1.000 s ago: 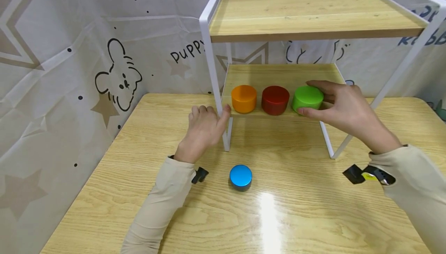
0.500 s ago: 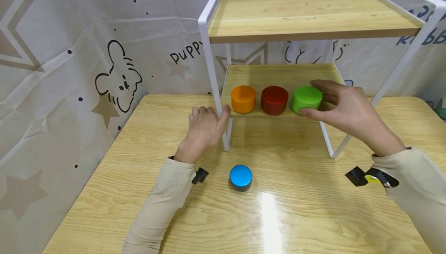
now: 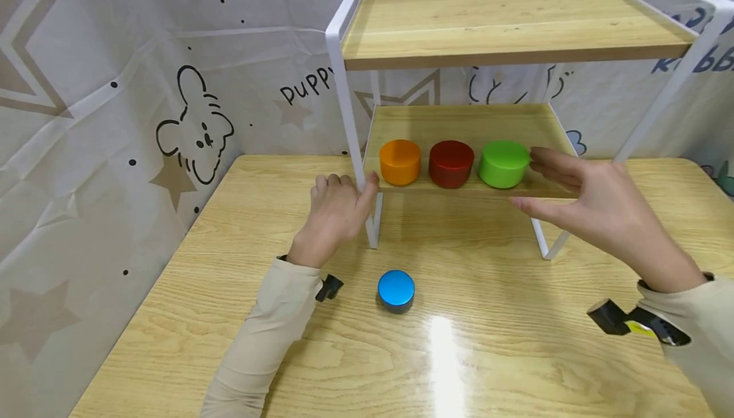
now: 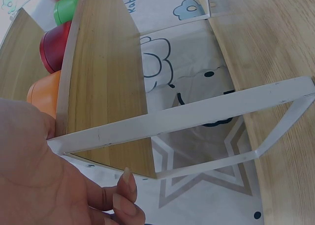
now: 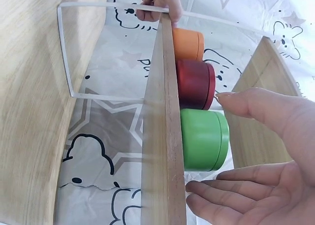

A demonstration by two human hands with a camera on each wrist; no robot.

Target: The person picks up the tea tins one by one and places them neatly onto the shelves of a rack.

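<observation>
On the middle board of the two-tier rack point(image 3: 516, 53) stand an orange round tin point(image 3: 400, 163), a dark red one point(image 3: 451, 164) and a green round tin point(image 3: 504, 164), side by side. My right hand point(image 3: 610, 204) is spread just right of the green tin, thumb and fingers apart, holding nothing. In the right wrist view the green tin point(image 5: 204, 140) sits on the board beyond those fingers. My left hand point(image 3: 339, 214) holds the rack's left front post, thumb on the inner side by the orange tin. A blue round tin point(image 3: 396, 290) stands on the table before the rack.
The wooden table point(image 3: 275, 348) spreads in front and on both sides of the rack. Behind it hangs a printed cloth point(image 3: 275, 55). The upper board overhangs the tins, and the rack's right post point(image 3: 659, 109) rises beside my right hand.
My right hand has let go of the green tin and drawn back right and toward me, fingers spreading. The tins stay put, and the left hand stays at the post.
</observation>
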